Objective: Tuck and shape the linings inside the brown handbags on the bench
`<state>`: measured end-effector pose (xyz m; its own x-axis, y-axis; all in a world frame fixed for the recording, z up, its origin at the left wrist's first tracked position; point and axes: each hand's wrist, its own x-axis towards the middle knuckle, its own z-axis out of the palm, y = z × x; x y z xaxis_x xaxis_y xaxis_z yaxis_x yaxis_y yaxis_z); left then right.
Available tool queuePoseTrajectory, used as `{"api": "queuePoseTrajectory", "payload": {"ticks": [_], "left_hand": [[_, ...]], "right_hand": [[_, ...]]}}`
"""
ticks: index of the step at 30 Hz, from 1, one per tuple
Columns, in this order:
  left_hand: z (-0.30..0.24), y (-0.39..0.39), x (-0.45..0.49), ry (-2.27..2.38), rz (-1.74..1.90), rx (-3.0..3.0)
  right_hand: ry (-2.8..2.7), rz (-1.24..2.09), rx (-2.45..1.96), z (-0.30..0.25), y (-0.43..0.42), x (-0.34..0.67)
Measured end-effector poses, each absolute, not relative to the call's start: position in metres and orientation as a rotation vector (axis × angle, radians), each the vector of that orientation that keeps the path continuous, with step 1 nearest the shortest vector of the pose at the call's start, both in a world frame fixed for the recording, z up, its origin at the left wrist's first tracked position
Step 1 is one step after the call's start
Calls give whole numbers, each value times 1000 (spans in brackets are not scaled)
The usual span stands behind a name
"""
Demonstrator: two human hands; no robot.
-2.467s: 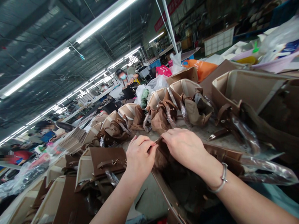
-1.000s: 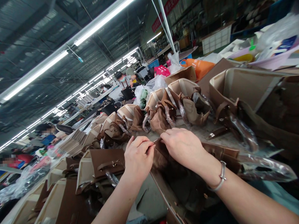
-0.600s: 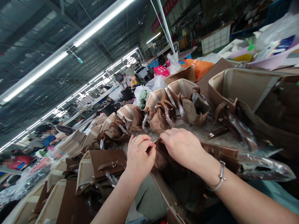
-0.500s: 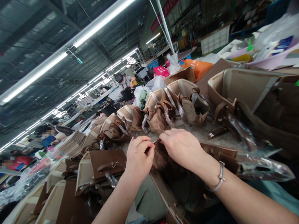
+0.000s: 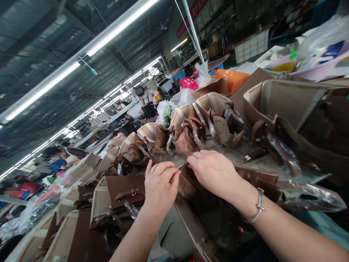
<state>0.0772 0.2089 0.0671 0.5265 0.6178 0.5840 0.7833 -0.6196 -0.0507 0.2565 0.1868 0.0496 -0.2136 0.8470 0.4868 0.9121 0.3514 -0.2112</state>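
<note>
An unfinished brown handbag [image 5: 196,225] lies in front of me, its dark inside turned up and a plastic-wrapped handle [image 5: 314,195] at its right. My right hand [image 5: 213,171] is closed, its fingers pinching the bag's upper edge. Close beside it, my left hand [image 5: 162,185] has thumb and forefinger pressed together at the same edge, with the other fingers bent loosely. Whatever sits between the left fingertips is too small to make out. The right fingertips are partly hidden behind that hand.
More brown handbags with beige linings stand around: a row behind [image 5: 154,137], a large one [image 5: 288,100] at right, several at left [image 5: 125,190]. Orange plastic bag [image 5: 230,77] and clear plastic lie further back. People [image 5: 147,94] work at distant tables.
My left thumb and forefinger have come together, closing the gap between them, and that hand has shifted slightly left. My right hand keeps its hold on the bag's edge.
</note>
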Motion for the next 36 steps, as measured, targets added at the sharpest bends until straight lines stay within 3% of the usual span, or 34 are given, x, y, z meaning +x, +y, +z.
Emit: {"api": "queuePoseTrajectory", "payload": {"ticks": [13,25,36], "left_hand": [[72,212,85,-1161,-738,-2539],[64,220,89,-1672,-940,-2642],[63,216,89,-1778,-1085,-2618]], "right_hand": [[-2090,-177,-1518,49,188,257],[-2117,-167,-1549,50,186,254],[-2081,-155,-1503,47,188,256]]}}
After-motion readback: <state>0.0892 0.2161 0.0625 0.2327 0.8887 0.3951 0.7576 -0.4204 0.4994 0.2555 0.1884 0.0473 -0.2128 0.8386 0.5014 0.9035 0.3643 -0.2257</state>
